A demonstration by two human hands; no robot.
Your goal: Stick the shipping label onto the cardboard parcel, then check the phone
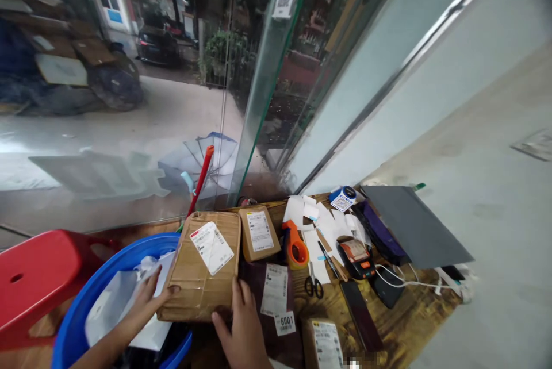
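A brown taped cardboard box (198, 294) with a white shipping label sits between my hands, over the table's left edge and partly above the blue tub. At its left side is my left hand (149, 294), thumb against the box and fingers stretched along that side. My right hand (241, 320) grips the near right corner, thumb at the front and fingers on the right side. A smaller labelled box (259, 234) stands just behind. Beside my right hand lies a dark parcel (282, 337) with a white label and a "6001" sticker.
The blue tub (71, 314) holds white plastic and papers, next to a red stool (38, 277). Scissors (314, 287), an orange tape dispenser (297, 245), a pen, a label printer (356, 257), a phone-like slab and another box (323, 346) lie rightward. Glass panels (271, 87) rise behind.
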